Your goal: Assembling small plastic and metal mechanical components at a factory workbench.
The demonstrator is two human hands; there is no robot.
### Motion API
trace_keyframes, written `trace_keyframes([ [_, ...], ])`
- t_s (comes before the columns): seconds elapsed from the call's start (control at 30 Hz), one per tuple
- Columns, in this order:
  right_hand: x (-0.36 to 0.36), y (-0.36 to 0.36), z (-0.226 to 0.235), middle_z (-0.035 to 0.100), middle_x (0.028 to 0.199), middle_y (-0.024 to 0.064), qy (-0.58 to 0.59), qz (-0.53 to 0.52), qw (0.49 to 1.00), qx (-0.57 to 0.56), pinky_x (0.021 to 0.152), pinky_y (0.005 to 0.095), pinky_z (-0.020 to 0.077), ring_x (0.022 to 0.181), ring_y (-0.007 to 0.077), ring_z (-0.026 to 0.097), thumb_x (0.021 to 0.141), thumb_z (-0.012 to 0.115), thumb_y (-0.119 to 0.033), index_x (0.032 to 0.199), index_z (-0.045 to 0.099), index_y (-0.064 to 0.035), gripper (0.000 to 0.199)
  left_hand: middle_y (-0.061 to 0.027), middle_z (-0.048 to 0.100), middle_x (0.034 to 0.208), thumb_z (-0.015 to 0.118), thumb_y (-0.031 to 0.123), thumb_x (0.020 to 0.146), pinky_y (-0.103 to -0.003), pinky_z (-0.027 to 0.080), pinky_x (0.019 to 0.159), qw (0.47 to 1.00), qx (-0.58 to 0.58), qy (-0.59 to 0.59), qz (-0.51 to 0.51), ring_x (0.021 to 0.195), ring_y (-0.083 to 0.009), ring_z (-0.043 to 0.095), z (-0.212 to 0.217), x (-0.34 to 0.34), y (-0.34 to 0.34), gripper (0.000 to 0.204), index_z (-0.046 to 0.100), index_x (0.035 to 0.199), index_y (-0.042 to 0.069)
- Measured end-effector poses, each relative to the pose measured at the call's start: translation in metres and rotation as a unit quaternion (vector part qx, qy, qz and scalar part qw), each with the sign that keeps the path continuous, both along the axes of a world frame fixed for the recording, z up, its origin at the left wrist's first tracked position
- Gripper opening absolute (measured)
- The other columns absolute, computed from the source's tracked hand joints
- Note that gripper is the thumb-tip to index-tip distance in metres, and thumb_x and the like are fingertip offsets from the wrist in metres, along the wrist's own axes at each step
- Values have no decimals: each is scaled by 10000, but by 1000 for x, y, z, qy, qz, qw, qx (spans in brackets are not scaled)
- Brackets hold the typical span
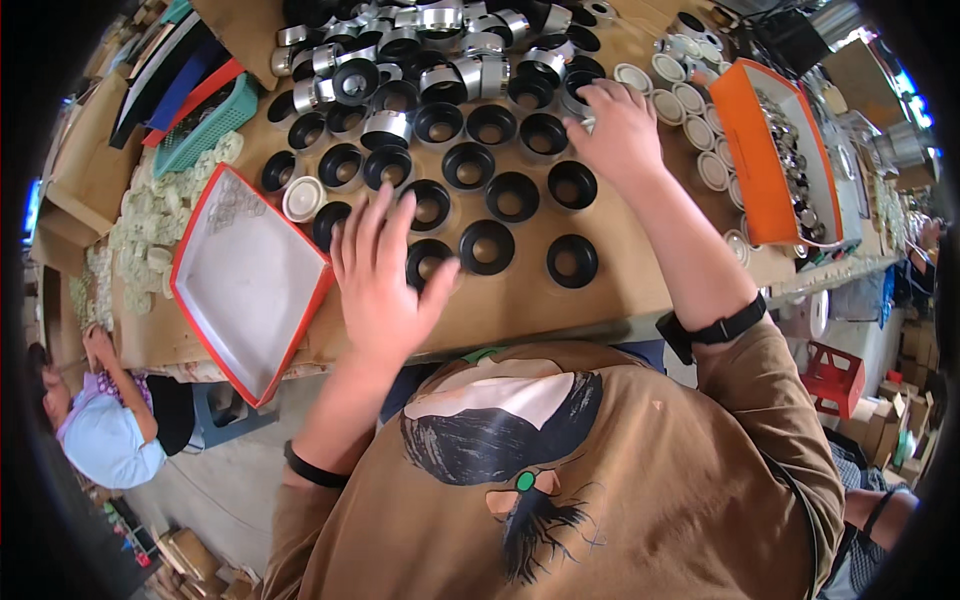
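Observation:
Several black-lined round metal cups (487, 247) stand mouth up on the brown table, each showing a round hole in its base. My left hand (380, 280) hovers over the cups at the left of this group, its fingers and thumb spread with nothing in them. It partly covers one black cup (428, 262). Farther off to the right, my right hand (620, 132) reaches over the cups with bent fingers, thumb apart. Its fingertips are by a black cup (580, 90). A small whitish bit shows under that hand, too covered to name. One white round cap (303, 200) lies left of the cups.
Silvery cups (440, 18) lie heaped at the far side. White caps (711, 170) lie right of them, beside an orange box (748, 150) of small metal parts. At left are a red-edged white tray (245, 300), pale plastic pieces (150, 235) and a teal basket (210, 125). Another person (110, 430) sits lower left.

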State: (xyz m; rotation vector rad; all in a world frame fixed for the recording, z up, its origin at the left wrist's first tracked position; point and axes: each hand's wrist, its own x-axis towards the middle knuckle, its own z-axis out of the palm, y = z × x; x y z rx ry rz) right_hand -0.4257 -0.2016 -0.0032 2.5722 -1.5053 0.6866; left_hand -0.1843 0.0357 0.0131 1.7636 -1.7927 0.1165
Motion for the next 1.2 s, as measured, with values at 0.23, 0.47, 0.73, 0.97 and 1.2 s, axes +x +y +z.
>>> trace_keyframes([
  [0.23, -12, -23, -6, 688, 1205, 73, -135, 105, 985, -37, 982, 467, 487, 1121, 351, 616, 828, 751, -185, 941, 696, -79, 165, -132, 503, 1511, 653, 141, 879, -479, 489, 1041, 972, 143, -179, 63, 1249, -384, 585, 21, 53, -109, 510, 583, 1384, 148],
  [0.47, -100, 79, -21, 689, 1109, 131, -171, 118, 978, -8, 927, 480, 494, 1064, 385, 625, 726, 802, -51, 839, 620, -33, 215, -81, 688, 1239, 657, 266, 931, -455, 540, 913, 973, 176, -127, 82, 1045, -347, 684, 5, 75, -141, 356, 658, 1281, 202],
  [0.73, -95, 84, -29, 636, 1313, 161, -156, 155, 975, 35, 1056, 501, 453, 1254, 422, 559, 727, 786, -61, 1046, 673, -43, 339, -156, 704, 1147, 685, 320, 930, -432, 538, 926, 962, 223, -82, 133, 1077, -355, 674, 35, 97, -119, 360, 720, 1204, 89],
  [0.97, -95, 86, -36, 578, 1409, 177, -152, 145, 977, 40, 1105, 506, 417, 1320, 433, 513, 744, 763, -60, 1196, 660, -43, 464, -157, 696, 1224, 733, 266, 882, -409, 526, 962, 918, 314, -97, 222, 1115, -326, 676, 54, 125, -75, 416, 678, 1230, 46],
  [1.2, -95, 84, -38, 583, 1394, 186, -147, 145, 978, 17, 1077, 510, 439, 1283, 430, 533, 765, 744, -26, 1152, 660, -23, 396, -114, 583, 1387, 747, 196, 806, -455, 488, 1047, 887, 373, -209, 173, 1253, -346, 583, 41, 136, -70, 570, 596, 1352, 130],
])
